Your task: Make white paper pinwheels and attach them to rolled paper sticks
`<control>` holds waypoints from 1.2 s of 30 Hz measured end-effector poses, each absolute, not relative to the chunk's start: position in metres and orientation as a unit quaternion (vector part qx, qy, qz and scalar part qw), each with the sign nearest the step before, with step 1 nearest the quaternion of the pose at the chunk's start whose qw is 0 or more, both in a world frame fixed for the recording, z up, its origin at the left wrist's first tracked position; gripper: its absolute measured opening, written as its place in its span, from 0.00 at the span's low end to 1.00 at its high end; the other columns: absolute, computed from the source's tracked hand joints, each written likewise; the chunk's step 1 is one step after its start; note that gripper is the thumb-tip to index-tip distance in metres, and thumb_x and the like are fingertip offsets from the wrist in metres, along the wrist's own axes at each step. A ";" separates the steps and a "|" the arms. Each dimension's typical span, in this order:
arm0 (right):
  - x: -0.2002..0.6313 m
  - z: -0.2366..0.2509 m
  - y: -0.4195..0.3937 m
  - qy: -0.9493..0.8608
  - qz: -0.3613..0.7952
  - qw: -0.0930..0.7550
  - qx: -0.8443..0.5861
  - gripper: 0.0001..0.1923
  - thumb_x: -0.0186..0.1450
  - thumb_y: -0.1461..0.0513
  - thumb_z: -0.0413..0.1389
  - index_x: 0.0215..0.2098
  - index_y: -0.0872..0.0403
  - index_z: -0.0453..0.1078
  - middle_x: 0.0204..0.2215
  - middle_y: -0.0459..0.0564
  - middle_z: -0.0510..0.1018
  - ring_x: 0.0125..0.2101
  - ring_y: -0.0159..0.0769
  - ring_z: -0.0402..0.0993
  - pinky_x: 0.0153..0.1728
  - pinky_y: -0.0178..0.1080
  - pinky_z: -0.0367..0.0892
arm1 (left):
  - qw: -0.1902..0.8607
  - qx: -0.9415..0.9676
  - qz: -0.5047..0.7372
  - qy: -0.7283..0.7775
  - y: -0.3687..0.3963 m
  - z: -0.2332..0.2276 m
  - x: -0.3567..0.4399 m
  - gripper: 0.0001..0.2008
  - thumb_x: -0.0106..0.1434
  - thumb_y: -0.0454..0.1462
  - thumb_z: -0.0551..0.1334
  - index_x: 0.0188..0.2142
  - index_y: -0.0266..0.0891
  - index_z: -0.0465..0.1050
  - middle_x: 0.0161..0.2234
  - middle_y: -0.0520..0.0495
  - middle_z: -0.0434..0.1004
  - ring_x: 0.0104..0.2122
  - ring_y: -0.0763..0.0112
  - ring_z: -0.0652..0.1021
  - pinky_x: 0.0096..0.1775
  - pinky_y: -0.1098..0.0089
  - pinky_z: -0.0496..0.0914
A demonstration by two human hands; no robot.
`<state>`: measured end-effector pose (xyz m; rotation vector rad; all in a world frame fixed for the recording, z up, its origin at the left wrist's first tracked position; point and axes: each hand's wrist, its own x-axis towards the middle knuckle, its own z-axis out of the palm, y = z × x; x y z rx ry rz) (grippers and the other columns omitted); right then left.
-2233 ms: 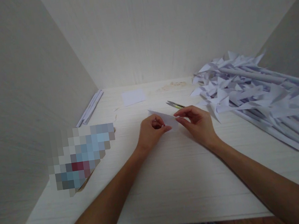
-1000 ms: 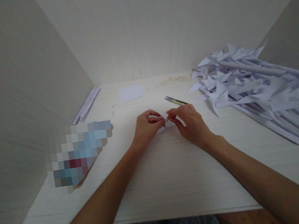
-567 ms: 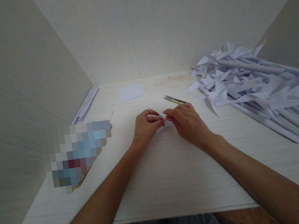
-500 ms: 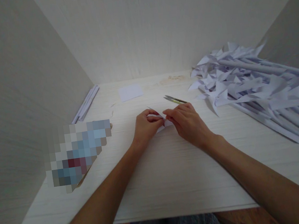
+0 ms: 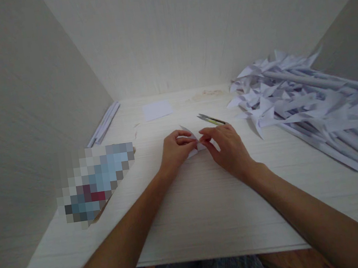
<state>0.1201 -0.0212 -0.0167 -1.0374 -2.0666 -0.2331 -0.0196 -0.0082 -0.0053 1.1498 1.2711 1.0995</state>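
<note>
A small folded piece of white paper is between my two hands, with a pointed corner sticking up and a flatter part lower down. My left hand pinches it from the left with closed fingers. From the right, my right hand has thumb and fingertips pressed together on the paper's middle; the fingers hide most of that spot. Just beyond my right hand lie thread snips with grey blades and a yellowish handle, partly covered by the hand.
Paper pinwheels on rolled paper sticks are heaped on the right. A white paper sheet lies toward the back wall. Rolled paper sticks rest along the left wall, and a blurred-out object lies nearer me on the left.
My right hand's fingers have shifted and opened out a little, with the thumb now more visible at the paper. My left hand keeps its pinch. The view has moved slightly.
</note>
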 end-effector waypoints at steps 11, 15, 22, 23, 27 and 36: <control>0.118 -0.018 -0.021 -0.793 -0.095 0.423 -0.429 0.07 0.60 0.68 0.50 0.36 0.54 0.66 0.23 0.48 0.77 0.27 0.38 0.73 0.31 0.39 0.60 | 0.507 0.465 0.495 0.531 -0.009 -0.009 -0.019 0.19 0.39 0.26 0.67 0.32 0.34 0.67 0.23 0.53 0.73 0.22 0.77 0.74 0.27 0.75 0.68; 0.118 -0.017 -0.021 -0.793 -0.104 0.426 -0.423 0.07 0.60 0.68 0.50 0.36 0.55 0.66 0.24 0.49 0.77 0.27 0.38 0.73 0.31 0.39 0.59 | 0.491 0.473 0.502 0.533 -0.009 -0.010 -0.019 0.19 0.39 0.27 0.67 0.33 0.35 0.66 0.22 0.54 0.72 0.20 0.77 0.73 0.26 0.74 0.68; 0.117 -0.017 -0.023 -0.795 -0.146 0.420 -0.412 0.06 0.60 0.69 0.50 0.36 0.56 0.66 0.22 0.48 0.77 0.25 0.37 0.73 0.30 0.38 0.59 | 0.494 0.465 0.519 0.520 -0.009 -0.012 -0.018 0.18 0.39 0.26 0.67 0.31 0.34 0.66 0.22 0.54 0.72 0.21 0.77 0.74 0.27 0.75 0.69; 0.117 -0.016 -0.024 -0.795 -0.149 0.420 -0.412 0.06 0.60 0.68 0.50 0.36 0.56 0.66 0.22 0.48 0.77 0.25 0.37 0.73 0.30 0.38 0.59 | 0.494 0.465 0.520 0.519 -0.009 -0.012 -0.018 0.17 0.39 0.26 0.67 0.31 0.34 0.66 0.21 0.54 0.72 0.21 0.77 0.74 0.27 0.75 0.69; 0.116 -0.017 -0.024 -0.794 -0.157 0.418 -0.412 0.06 0.60 0.69 0.51 0.36 0.56 0.66 0.23 0.48 0.78 0.25 0.37 0.73 0.30 0.38 0.59 | 0.498 0.463 0.517 0.520 -0.010 -0.013 -0.018 0.17 0.39 0.27 0.67 0.30 0.34 0.67 0.21 0.54 0.73 0.21 0.77 0.74 0.28 0.74 0.69; 0.116 -0.017 -0.024 -0.794 -0.140 0.438 -0.397 0.07 0.60 0.70 0.50 0.36 0.56 0.65 0.22 0.47 0.77 0.25 0.35 0.72 0.30 0.38 0.61 | 0.510 0.456 0.521 0.512 -0.009 -0.012 -0.016 0.17 0.38 0.26 0.67 0.30 0.34 0.67 0.21 0.54 0.73 0.21 0.76 0.74 0.28 0.73 0.70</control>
